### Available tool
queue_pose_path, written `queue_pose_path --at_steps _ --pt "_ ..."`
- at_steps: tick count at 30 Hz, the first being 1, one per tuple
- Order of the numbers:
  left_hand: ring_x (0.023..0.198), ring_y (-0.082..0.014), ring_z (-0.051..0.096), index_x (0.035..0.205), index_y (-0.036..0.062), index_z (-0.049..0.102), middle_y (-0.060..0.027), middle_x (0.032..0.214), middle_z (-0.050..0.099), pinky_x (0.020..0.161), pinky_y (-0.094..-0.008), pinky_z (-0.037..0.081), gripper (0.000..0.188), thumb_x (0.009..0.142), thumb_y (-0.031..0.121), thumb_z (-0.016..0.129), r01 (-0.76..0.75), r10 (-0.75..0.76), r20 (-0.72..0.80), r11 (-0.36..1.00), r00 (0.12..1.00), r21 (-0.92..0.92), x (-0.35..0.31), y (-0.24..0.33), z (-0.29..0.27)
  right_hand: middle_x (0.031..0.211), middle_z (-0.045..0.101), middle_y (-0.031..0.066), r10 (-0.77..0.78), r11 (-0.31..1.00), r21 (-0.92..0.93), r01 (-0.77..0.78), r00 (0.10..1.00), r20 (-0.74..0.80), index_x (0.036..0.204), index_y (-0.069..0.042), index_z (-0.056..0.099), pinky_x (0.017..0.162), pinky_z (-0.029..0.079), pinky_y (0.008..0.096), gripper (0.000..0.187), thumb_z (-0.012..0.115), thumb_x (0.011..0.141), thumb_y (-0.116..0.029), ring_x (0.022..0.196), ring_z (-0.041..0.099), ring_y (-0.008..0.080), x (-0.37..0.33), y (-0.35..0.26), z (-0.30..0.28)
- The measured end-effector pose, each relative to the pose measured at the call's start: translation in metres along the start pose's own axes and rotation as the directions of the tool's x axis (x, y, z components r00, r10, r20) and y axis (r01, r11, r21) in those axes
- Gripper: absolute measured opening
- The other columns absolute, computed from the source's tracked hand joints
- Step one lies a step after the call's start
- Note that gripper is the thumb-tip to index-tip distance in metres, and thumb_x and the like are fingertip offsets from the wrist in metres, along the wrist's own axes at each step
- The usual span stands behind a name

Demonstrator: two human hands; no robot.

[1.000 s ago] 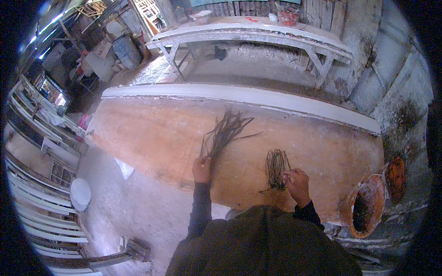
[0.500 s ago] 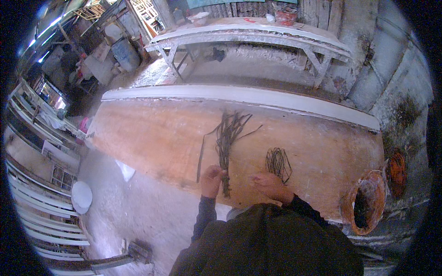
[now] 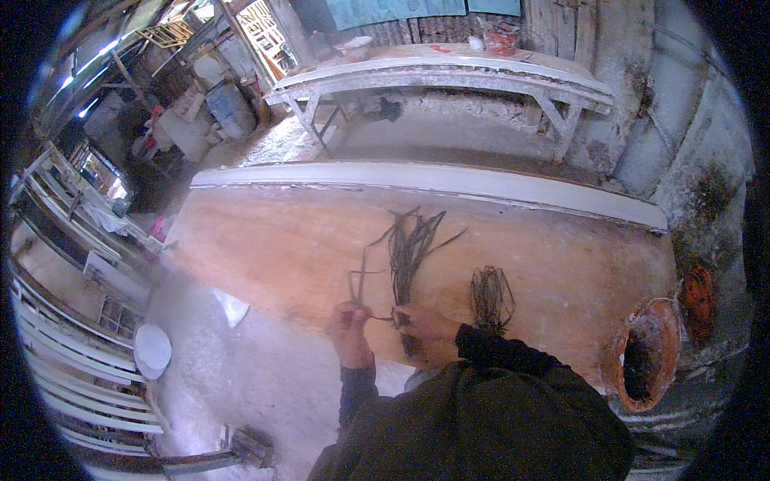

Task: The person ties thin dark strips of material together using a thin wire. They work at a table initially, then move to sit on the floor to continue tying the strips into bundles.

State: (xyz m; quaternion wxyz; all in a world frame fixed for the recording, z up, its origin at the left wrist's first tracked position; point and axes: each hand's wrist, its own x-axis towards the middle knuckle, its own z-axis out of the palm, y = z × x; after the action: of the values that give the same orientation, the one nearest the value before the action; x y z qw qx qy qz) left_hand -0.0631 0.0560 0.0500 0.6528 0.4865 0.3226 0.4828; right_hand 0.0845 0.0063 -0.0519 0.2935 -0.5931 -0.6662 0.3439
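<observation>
A bundle of thin dark strips (image 3: 407, 255) lies lengthwise on the wooden tabletop, its far ends fanned out. My right hand (image 3: 427, 322) is closed round the bundle near its near end, and the dark butt shows just below the fingers. To the left, my left hand (image 3: 350, 322) pinches a single dark strip (image 3: 358, 276). Part of that strip sticks up past the fingers, bent, and a short length runs taut across to the bundle at my right hand. Beyond my right forearm lies a loose coil of dark strands (image 3: 491, 297), touched by neither hand.
A white moulding strip (image 3: 433, 181) runs along the far edge of the table (image 3: 257, 240). On the right is a crusted orange bucket (image 3: 648, 353). Behind stands a long white-smeared bench (image 3: 449, 68). A round white lid (image 3: 152, 351) and slatted racks are at the left.
My right hand has moved left from beside the coil onto the bundle. My left hand has shifted left off the bundle, drawing one strip sideways. The head view has shifted slightly.
</observation>
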Motion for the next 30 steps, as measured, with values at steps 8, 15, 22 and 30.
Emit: queue_pose_path --at_steps 8,15,22,30 --pt "0.066 -0.0093 0.048 0.081 0.0092 0.048 0.0005 0.071 0.048 0.058 -0.0246 0.043 0.01 0.078 0.013 0.057 0.207 -0.192 0.097 0.963 0.977 -0.174 -0.001 -0.003 -0.004 0.089 0.058 0.0059 0.101 0.893 0.447 0.045 0.949 -0.299 0.104 -0.005 0.054 0.076 0.041 0.0284 0.027 0.051 0.083 -0.021 0.083 0.053 0.0148 -0.037 -0.066 -0.057" --pt "0.063 -0.0104 0.05 0.081 0.0084 0.048 -0.0002 0.07 0.051 0.057 -0.0232 0.042 0.008 0.079 0.008 0.055 0.268 -0.216 0.363 0.958 0.906 -0.099 -0.018 -0.013 0.037 0.084 0.059 0.0048 0.097 0.899 0.433 0.066 0.934 -0.345 0.091 -0.003 0.058 0.072 0.042 0.0267 0.019 0.059 0.077 -0.015 0.079 0.053 0.0114 -0.068 -0.073 -0.066" --pt "0.063 -0.0101 0.052 0.079 0.0084 0.048 0.0001 0.071 0.052 0.057 -0.0229 0.044 0.007 0.078 0.005 0.054 0.263 -0.26 0.385 0.964 0.886 0.045 -0.029 -0.022 0.048 0.075 0.058 0.0032 0.224 0.871 0.491 -0.025 0.909 -0.352 0.079 -0.002 0.058 0.066 0.042 0.0242 0.012 0.061 0.074 -0.012 0.071 0.053 0.0094 -0.082 -0.09 -0.073" --pt "0.072 -0.0112 0.056 0.082 0.0062 0.052 -0.0012 0.079 0.055 0.061 -0.0245 0.049 0.002 0.08 0.007 0.052 0.311 -0.28 0.431 0.95 0.858 -0.002 -0.029 -0.021 0.046 0.074 0.057 0.0007 0.251 0.838 0.546 -0.012 0.897 -0.364 0.083 -0.003 0.057 0.063 0.041 0.0215 0.012 0.059 0.076 -0.013 0.071 0.051 0.0068 -0.09 -0.086 -0.072"
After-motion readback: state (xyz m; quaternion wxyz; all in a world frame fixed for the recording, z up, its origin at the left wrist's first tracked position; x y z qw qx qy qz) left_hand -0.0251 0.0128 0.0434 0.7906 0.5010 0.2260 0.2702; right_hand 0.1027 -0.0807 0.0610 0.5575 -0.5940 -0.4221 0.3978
